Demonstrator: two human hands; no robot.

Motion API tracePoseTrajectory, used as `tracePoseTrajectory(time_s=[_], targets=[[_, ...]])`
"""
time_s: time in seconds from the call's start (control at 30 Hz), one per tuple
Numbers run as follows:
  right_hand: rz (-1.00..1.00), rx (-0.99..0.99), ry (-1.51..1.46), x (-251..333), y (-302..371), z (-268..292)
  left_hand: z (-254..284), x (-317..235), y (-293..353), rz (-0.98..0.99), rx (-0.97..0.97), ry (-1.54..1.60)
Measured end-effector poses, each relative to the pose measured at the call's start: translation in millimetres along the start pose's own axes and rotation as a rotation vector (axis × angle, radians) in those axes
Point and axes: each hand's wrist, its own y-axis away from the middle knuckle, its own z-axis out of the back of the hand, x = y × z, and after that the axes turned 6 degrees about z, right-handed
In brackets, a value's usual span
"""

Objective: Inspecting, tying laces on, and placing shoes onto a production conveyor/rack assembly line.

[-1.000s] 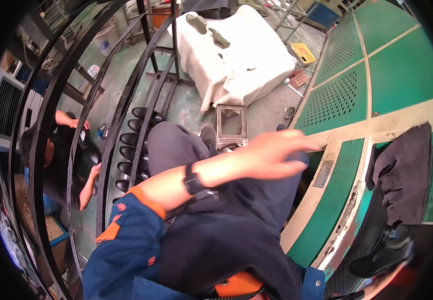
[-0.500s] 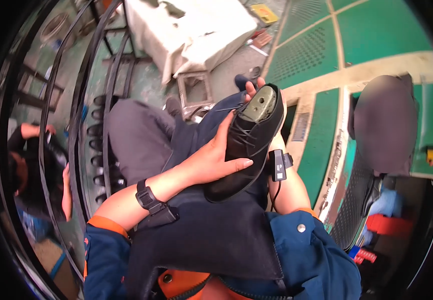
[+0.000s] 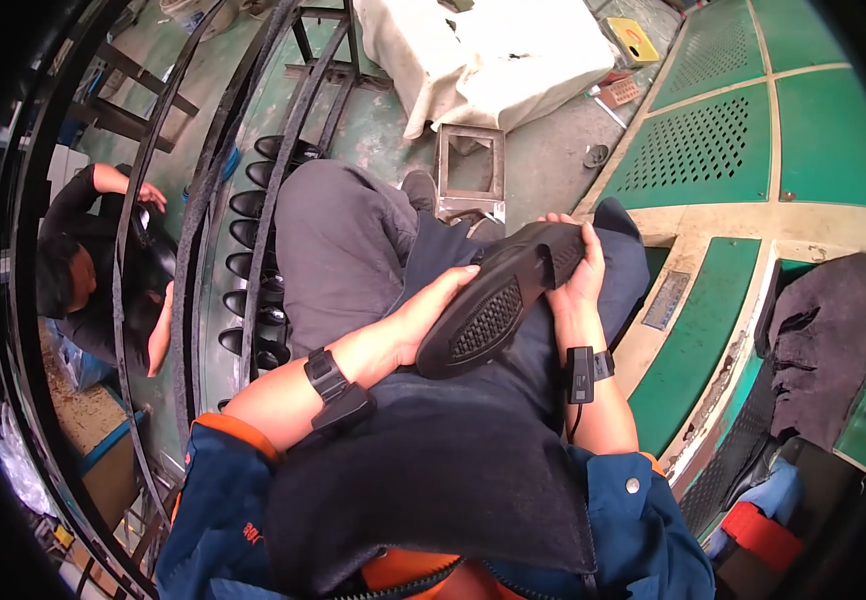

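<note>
A black shoe (image 3: 488,318) lies across my lap between both hands, its patterned sole turned up toward me. My left hand (image 3: 421,318) grips the side of the forepart, thumb along the edge of the sole. Around the heel end closes my right hand (image 3: 581,268), its fingers wrapped over the far side. The toe points down and left, the heel up and right. The laces and the upper's opening are hidden under the shoe. A dark apron (image 3: 433,460) covers my lap below it.
Black metal rack rails (image 3: 208,150) run along my left, with several black shoes (image 3: 243,265) in a row. Beyond the rails is another person (image 3: 103,270). Green machine panels (image 3: 693,140) stand at the right, a dark cloth (image 3: 823,340) nearby. A white-covered table (image 3: 493,60) stands ahead.
Both hands have turned the shoe over: its laced upper faced me before, and now the sole does. The right hand has come into fuller view at the heel. The whole view has shifted.
</note>
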Motion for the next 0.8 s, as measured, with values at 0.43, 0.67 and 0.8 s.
tracePoseTrajectory(time_s=[0.43, 0.67, 0.8], targets=[[-0.260, 0.249, 0.241, -7, -16, -48, -3, -56, -42, -0.349, -0.271, -0.527], [-0.159, 0.545, 0.508, -23, -30, -67, 5, -89, -79, -0.490, -0.174, -0.532], [0.015, 0.690, 0.707, -28, -40, -76, 14, -95, -95, -0.639, -0.260, -0.515]])
